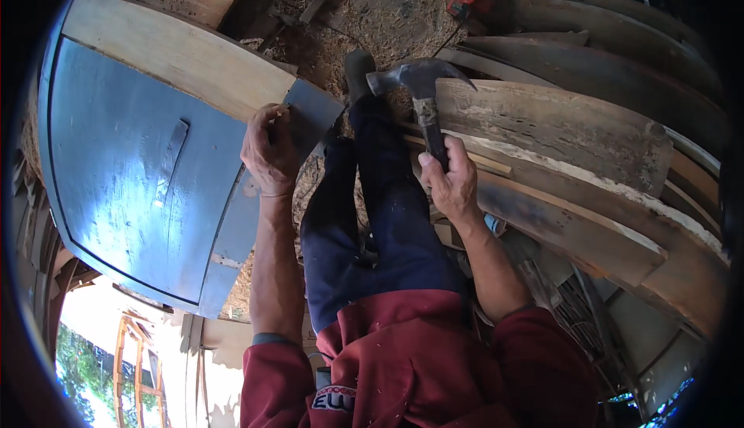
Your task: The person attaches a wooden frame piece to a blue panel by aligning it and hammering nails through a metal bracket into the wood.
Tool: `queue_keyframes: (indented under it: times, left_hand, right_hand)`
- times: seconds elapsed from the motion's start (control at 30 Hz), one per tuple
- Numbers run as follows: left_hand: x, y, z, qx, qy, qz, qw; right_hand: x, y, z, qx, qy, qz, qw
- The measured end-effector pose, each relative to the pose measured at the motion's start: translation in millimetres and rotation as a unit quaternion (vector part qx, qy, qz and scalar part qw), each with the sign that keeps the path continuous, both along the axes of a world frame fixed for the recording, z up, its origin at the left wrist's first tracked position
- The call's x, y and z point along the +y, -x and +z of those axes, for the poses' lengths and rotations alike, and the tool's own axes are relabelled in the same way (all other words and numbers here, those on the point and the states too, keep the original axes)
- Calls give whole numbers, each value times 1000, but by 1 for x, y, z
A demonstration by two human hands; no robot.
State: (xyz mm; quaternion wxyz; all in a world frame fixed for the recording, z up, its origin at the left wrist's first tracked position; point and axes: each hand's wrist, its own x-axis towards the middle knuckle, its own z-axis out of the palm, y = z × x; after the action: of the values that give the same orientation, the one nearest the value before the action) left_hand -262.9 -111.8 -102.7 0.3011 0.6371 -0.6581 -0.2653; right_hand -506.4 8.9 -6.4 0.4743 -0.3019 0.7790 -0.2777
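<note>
Right hand (453, 182) closes around a hammer (427, 114) by its handle, the head apart from and right of the wooden panel (116, 118). Left hand (270, 153) curls its fingers at the panel's right corner; whether they pinch anything is unclear. Pale board (178, 56) already lines the panel's far edge; whether that corner is fastened cannot be told. Planks (542, 118) lie well right of the panel.

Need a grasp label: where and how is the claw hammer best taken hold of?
Probably low on the handle of the claw hammer, coming from the person's side, where the right hand grips it. The slim, straight handle runs back toward the person; the head sits at the far end, its claw curving right, so keep clear.
</note>
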Motion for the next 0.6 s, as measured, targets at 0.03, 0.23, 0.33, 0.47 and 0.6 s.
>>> queue_keyframes:
  times: [0.03,0.23,0.33,0.47,0.6]
  left_hand:
    - [0,1,-2,-1,20,-23,1000]
    - [0,-4,-6,15,40,-45,998]
    - [3,-8,-5,34,20,-56,998]
    - [-1,-6,0,10,23,-93,995]
    - [-6,-7,1,21,33,-102,994]
  right_hand:
    - [12,-4,-8,-48,40,-6,998]
    - [-4,-26,18,149,209,226,940]
    - [-11,-37,23,180,269,322,890]
    - [-22,-44,8,216,268,345,873]
    - [-37,-37,-6,241,228,377,865]
